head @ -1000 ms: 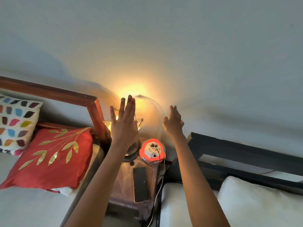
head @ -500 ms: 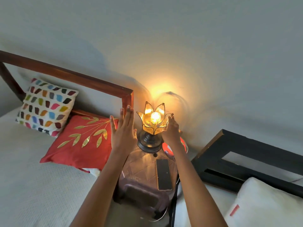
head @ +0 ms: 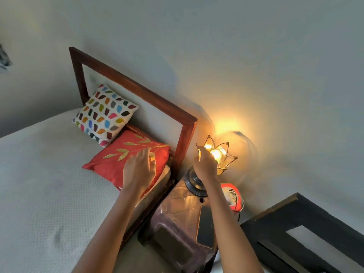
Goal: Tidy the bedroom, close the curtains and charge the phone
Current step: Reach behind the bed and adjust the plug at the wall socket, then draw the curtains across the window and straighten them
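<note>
A lit flower-shaped lamp (head: pixel 220 154) stands on a glossy bedside table (head: pixel 177 205) between two beds. My right hand (head: pixel 204 164) is at the lamp, its fingers curled round the near glass petals. My left hand (head: pixel 139 170) hovers with relaxed fingers over a red cushion with gold leaves (head: pixel 116 162) and holds nothing. A black phone (head: pixel 205 225) lies flat on the table, partly under my right forearm. A red and white extension reel (head: pixel 233 198) sits behind the phone by the wall.
A white cushion with coloured spots (head: pixel 104 113) leans on the brown wooden headboard (head: pixel 137 87) of the left bed (head: pixel 39 184). A black headboard (head: pixel 291 219) of a second bed is at the lower right. A dark boxy object (head: pixel 173 245) sits at the table's near end.
The view swung left and down. My right hand went from open in the air onto the lamp. My left hand dropped from in front of the lamp to above the red cushion.
</note>
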Available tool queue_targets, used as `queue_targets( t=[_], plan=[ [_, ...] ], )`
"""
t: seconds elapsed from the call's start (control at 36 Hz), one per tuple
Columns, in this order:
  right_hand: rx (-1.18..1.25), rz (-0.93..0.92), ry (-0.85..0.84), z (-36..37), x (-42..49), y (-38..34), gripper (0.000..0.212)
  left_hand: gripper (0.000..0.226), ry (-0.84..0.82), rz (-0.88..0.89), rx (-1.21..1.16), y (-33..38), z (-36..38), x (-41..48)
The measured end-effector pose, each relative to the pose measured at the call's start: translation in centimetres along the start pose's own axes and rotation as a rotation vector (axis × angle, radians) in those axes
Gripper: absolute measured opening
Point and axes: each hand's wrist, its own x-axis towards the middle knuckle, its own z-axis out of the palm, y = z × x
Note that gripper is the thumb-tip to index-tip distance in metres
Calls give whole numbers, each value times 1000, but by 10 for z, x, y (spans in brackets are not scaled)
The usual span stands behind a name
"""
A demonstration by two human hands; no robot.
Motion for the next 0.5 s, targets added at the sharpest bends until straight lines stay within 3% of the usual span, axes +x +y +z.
queue_targets(
  t=[0.06, 0.22, 0.5],
  plan=[
    [47, -48, -50, 3, 0, -7, 38, 31, -17, -101, -42, -5, -10, -9],
    [143, -182, -140, 33, -6, -50, 30, 20, 18, -279, -16, -37, -37, -44],
    [249, -506, -327, 96, -47, -139, 32, 26, 236, -604, -17, -93, -84, -111]
  ],
)
